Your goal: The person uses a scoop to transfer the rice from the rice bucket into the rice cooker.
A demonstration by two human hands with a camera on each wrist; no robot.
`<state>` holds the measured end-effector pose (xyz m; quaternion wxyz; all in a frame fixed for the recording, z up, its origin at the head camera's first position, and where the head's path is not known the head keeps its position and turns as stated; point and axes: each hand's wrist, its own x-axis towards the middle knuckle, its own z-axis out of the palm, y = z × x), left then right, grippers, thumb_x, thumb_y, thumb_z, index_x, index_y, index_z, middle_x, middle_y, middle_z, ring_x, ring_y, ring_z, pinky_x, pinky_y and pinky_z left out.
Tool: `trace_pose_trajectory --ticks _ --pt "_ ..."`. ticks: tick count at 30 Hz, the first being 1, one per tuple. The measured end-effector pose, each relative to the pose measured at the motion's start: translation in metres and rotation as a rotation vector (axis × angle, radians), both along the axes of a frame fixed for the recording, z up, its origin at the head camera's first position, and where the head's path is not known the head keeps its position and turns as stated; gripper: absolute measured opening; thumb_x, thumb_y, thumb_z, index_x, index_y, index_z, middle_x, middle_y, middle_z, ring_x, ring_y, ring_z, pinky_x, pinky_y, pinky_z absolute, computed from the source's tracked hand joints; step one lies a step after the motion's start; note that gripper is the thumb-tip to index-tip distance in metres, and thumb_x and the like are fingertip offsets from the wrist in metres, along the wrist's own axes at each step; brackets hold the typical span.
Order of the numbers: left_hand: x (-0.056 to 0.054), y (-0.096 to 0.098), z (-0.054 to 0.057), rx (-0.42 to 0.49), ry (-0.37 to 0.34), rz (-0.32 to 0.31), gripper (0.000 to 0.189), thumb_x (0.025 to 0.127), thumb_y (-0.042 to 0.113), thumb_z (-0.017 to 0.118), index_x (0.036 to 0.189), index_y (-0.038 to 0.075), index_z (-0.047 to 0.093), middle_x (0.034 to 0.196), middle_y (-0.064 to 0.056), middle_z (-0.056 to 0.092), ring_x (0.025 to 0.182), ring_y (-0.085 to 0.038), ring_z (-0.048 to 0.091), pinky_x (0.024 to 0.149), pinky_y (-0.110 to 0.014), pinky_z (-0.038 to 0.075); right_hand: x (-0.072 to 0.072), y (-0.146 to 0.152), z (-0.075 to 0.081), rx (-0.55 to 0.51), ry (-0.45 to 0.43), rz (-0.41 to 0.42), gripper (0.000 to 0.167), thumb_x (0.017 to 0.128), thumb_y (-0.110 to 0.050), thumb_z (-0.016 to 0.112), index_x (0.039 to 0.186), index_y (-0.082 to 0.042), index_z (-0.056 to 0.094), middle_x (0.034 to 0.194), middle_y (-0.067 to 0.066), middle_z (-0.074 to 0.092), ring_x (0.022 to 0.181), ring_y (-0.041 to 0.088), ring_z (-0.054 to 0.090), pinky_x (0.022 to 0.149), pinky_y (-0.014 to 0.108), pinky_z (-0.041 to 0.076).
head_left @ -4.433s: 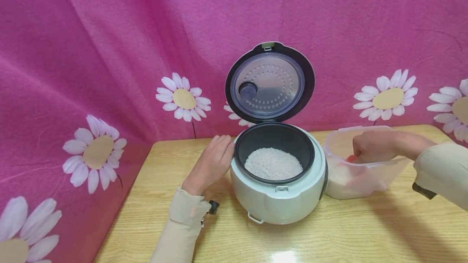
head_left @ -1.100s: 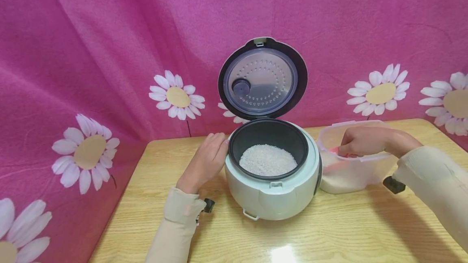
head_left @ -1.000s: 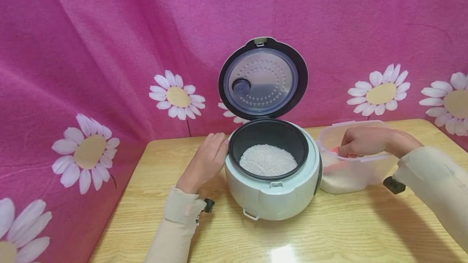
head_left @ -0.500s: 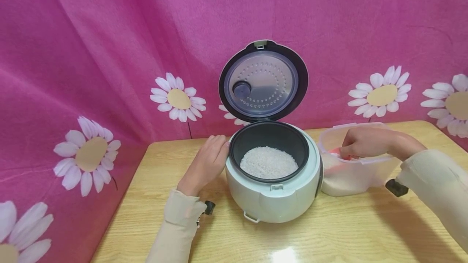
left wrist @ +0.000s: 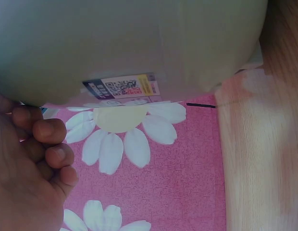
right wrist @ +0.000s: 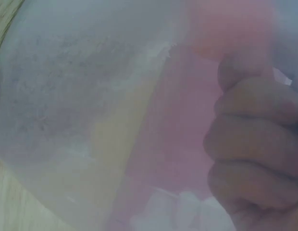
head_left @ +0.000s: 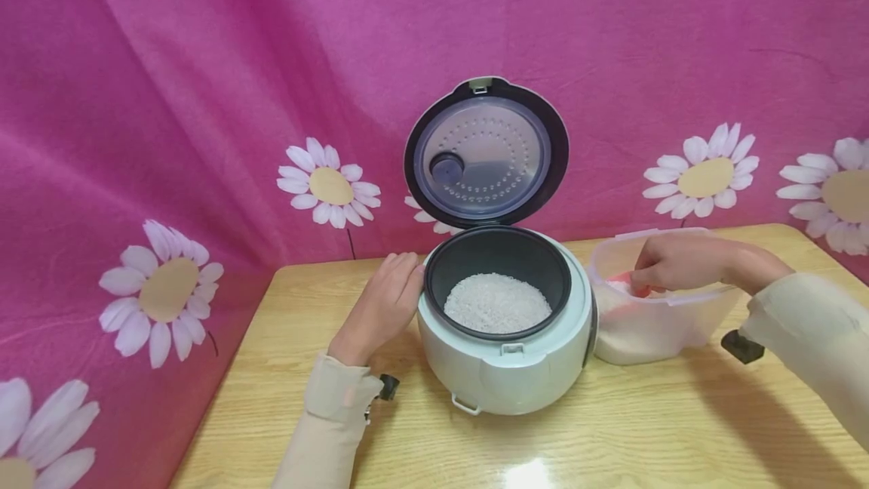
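An open rice cooker [head_left: 505,379] stands mid-table, its lid raised and white rice [head_left: 498,303] lying in the dark inner pot [head_left: 468,251]. At its left side, my left hand [head_left: 380,304] holds the upper edge by the rim. In the left wrist view its fingers [left wrist: 50,130] are curled beside the cooker's body. My right hand [head_left: 682,262] reaches into a translucent plastic bin [head_left: 706,312] of rice on the right. It grips a red scoop [head_left: 621,278] with rice in it. Through the hazy bin wall, the right wrist view shows curled fingers [right wrist: 254,139].
The wooden table [head_left: 434,451] backs onto a pink cloth [head_left: 339,59] printed with white daisies. The cooker's upright lid [head_left: 495,146] stands close to that cloth. The bin is beside the cooker's right side, almost against it.
Inside the bin, my right hand has shifted a little left, and more of the red scoop shows, now with rice in it. My left hand stays at the cooker's rim.
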<state>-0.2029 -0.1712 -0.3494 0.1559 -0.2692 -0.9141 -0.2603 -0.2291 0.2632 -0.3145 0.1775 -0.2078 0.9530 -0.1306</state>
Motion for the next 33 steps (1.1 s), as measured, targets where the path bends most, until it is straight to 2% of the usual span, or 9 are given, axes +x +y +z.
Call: trace_pose_trajectory --ticks 8,17,23,28,33 --pt "0.002 0.000 0.000 0.004 -0.028 0.013 0.020 0.108 0.022 0.042 0.100 0.012 0.057 0.089 -0.003 0.054 0.093 -0.019 0.048 0.088 -0.037 0.046 0.006 0.000 0.012 -0.057 -0.079 -0.051 0.027 0.095 -0.030 0.066 0.072 -0.018 0.063 0.061 -0.010 0.039 0.056 0.003 0.033 0.054 0.022 0.030" --pt "0.001 0.001 0.000 0.005 -0.004 0.008 0.021 0.108 0.021 0.042 0.099 0.011 0.058 0.088 -0.003 0.054 0.091 -0.019 0.048 0.087 -0.036 0.046 0.017 0.004 0.020 -0.074 -0.037 -0.082 0.024 0.097 -0.034 0.065 0.081 -0.016 0.066 0.067 -0.008 0.045 0.062 0.004 0.041 0.060 0.024 0.037" --pt "0.001 0.000 -0.001 0.009 -0.009 0.002 0.022 0.108 0.021 0.041 0.100 0.011 0.058 0.088 -0.003 0.053 0.091 -0.019 0.047 0.087 -0.036 0.045 0.021 0.005 0.023 -0.117 -0.026 -0.112 0.028 0.097 -0.032 0.065 0.074 -0.016 0.062 0.063 -0.009 0.038 0.057 0.001 0.034 0.057 0.023 0.034" --pt "0.001 0.000 -0.001 0.011 -0.019 0.004 0.020 0.108 0.022 0.042 0.100 0.012 0.058 0.088 -0.003 0.053 0.091 -0.019 0.047 0.088 -0.037 0.044 0.026 0.007 0.027 -0.155 -0.061 -0.153 0.035 0.098 -0.032 0.062 0.069 -0.016 0.052 0.061 -0.008 0.035 0.055 0.003 0.031 0.054 0.023 0.032" --pt "0.001 0.000 -0.001 0.011 -0.020 0.004 0.020 0.108 0.021 0.042 0.102 0.012 0.058 0.090 -0.003 0.055 0.093 -0.020 0.048 0.090 -0.038 0.046 0.029 0.009 0.028 -0.150 -0.045 -0.177 0.030 0.100 -0.031 0.059 0.075 -0.015 0.061 0.063 -0.008 0.037 0.057 0.004 0.033 0.056 0.025 0.033"
